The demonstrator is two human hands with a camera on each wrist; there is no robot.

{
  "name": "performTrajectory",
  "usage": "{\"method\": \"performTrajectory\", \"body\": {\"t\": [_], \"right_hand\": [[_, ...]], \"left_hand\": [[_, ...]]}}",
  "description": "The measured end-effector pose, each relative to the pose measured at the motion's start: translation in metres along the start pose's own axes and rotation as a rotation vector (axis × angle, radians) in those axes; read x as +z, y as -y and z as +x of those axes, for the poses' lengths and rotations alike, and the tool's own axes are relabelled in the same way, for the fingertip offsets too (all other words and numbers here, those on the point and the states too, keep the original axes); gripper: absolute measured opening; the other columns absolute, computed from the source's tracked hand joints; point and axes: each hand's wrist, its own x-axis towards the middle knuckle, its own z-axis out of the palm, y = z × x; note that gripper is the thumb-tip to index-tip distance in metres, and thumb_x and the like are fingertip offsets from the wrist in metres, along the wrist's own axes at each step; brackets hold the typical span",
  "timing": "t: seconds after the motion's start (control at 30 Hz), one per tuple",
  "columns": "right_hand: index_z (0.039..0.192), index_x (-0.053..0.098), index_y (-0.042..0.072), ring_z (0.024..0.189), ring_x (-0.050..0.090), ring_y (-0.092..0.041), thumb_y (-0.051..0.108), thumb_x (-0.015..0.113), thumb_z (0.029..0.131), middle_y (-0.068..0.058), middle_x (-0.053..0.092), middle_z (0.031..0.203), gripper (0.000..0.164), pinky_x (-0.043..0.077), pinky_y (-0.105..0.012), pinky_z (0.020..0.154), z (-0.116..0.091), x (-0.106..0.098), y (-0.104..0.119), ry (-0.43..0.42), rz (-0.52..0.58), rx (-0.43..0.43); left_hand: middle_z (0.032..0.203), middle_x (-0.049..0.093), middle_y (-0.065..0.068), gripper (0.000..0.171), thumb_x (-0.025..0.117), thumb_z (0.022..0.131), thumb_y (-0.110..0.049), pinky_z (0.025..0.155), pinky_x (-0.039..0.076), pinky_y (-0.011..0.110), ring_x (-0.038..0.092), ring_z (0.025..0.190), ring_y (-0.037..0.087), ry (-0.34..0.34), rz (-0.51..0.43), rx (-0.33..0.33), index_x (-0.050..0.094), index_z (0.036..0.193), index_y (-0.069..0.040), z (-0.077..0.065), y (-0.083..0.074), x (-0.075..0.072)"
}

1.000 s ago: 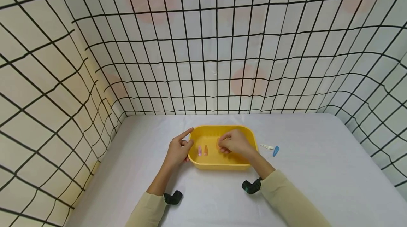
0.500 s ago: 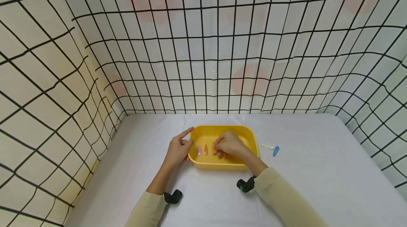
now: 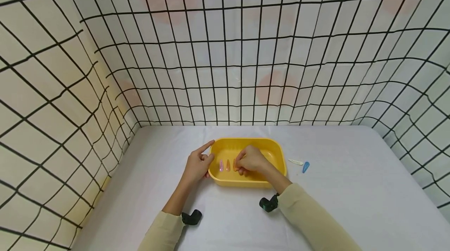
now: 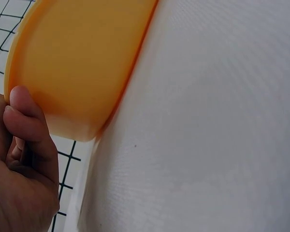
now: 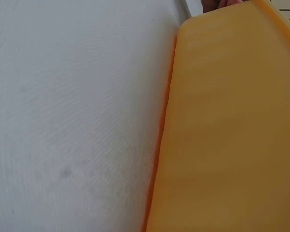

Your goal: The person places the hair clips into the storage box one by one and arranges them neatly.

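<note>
A yellow tray [image 3: 246,184] stands on the white-covered table. My left hand [image 3: 197,165] grips its left rim, thumb over the edge and index finger stretched along the corner; in the left wrist view, curled fingers [image 4: 31,123] lie against the outer wall. Inside the tray lie a pink hair clip [image 3: 221,165] and an orange hair clip [image 3: 228,165], side by side. Just right of them, my right hand [image 3: 252,160] pinches another orange hair clip [image 3: 234,165] low over the tray floor, its fingertips partly covering the clip. The right wrist view shows only the tray's outer wall [image 5: 227,121] and the table.
To the right of the tray, a white hair clip [image 3: 295,162] and a blue hair clip [image 3: 306,167] lie on the table [image 3: 351,188]. A white wall with a black grid [image 3: 240,53] rises behind the table and along both sides.
My right hand has moved left inside the tray with the orange hair clip, bringing it beside the other two. The left hand stays at the rim.
</note>
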Motion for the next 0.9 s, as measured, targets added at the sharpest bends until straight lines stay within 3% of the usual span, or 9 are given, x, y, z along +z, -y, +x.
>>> {"method": "performTrajectory", "body": {"t": [0.37, 0.63, 0.9], "right_hand": [[0.088, 0.073, 0.0, 0.054, 0.068, -0.017, 0.008, 0.076, 0.09, -0.011, 0.07, 0.07, 0.008, 0.059, -0.027, 0.056, -0.001, 0.001, -0.001, -0.021, 0.015, 0.001], [0.099, 0.071, 0.003, 0.055, 0.064, -0.018, 0.012, 0.077, 0.09, -0.011, 0.07, 0.074, 0.014, 0.06, -0.028, 0.057, -0.005, -0.005, -0.006, 0.012, 0.079, -0.025], [0.101, 0.072, 0.005, 0.058, 0.063, -0.019, 0.017, 0.08, 0.089, -0.008, 0.069, 0.077, 0.019, 0.057, -0.026, 0.058, -0.012, -0.014, -0.013, -0.023, 0.062, -0.066]], "left_hand": [[0.055, 0.051, 0.004, 0.048, 0.064, 0.099, -0.02, 0.036, 0.043, 0.024, 0.051, 0.033, 0.015, -0.009, -0.004, 0.0, 0.059, 0.144, -0.036, 0.0, 0.0, 0.0], [0.054, 0.05, 0.002, 0.047, 0.064, 0.099, -0.021, 0.037, 0.042, 0.022, 0.05, 0.034, 0.014, -0.019, 0.007, 0.003, 0.06, 0.144, -0.036, 0.0, 0.001, 0.001], [0.054, 0.049, 0.002, 0.047, 0.064, 0.099, -0.021, 0.036, 0.042, 0.023, 0.049, 0.033, 0.014, -0.019, 0.002, 0.006, 0.06, 0.143, -0.035, 0.0, 0.0, 0.001]]}}
